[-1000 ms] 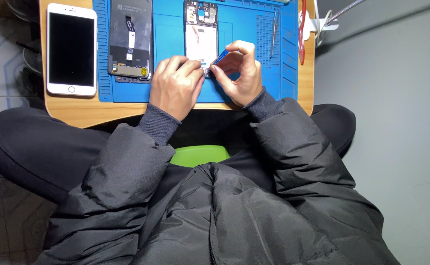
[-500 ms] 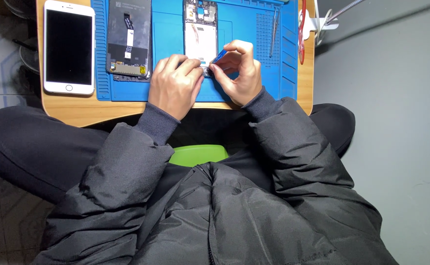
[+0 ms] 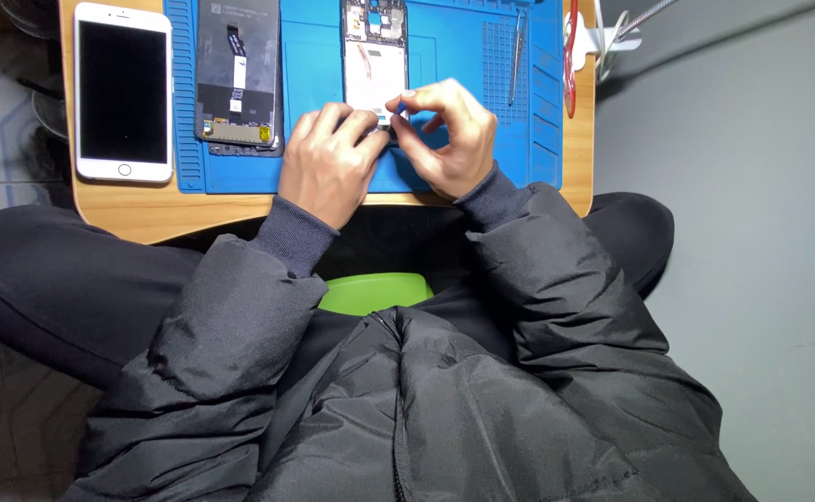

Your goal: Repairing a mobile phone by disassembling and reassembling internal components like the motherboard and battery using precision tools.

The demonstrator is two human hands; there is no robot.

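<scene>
An opened phone (image 3: 375, 58) lies lengthwise on the blue work mat (image 3: 468, 56), its white inner plate and circuit parts showing. My left hand (image 3: 328, 165) is curled over the phone's near end, fingertips pressing and gripping it. My right hand (image 3: 451, 138) is close beside it, thumb and forefinger pinched on a small blue piece (image 3: 398, 109) at that same end. The phone's near edge is hidden under both hands.
A black phone back panel (image 3: 238, 79) lies on the mat's left part. A white smartphone (image 3: 124, 93) rests on the wooden table (image 3: 147, 212). Tweezers (image 3: 514, 58) and a red-handled tool (image 3: 570, 51) lie at the right. A green stool (image 3: 375, 291) shows below.
My right hand has turned so the dark reddish piece seen in it before is now hidden behind the fingers. Its fingertips have closed in toward my left hand.
</scene>
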